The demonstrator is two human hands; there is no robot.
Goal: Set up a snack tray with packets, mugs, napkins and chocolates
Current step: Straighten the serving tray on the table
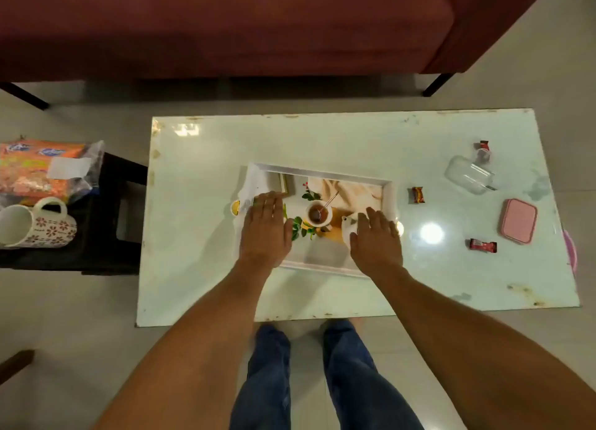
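Left hand (264,228) and right hand (375,237) spread flat over the tray (322,172). A chocolate (418,195) lies right of them.

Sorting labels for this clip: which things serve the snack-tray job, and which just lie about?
Job: white picture-printed tray, orange snack packets, floral white mug, small wrapped chocolates.
Lying about: clear plastic box, pink rectangular lid, maroon sofa, black stool.

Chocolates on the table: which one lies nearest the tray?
The brown-and-yellow chocolate beside the tray, at its right end; the two red-wrapped chocolates lie farther right.
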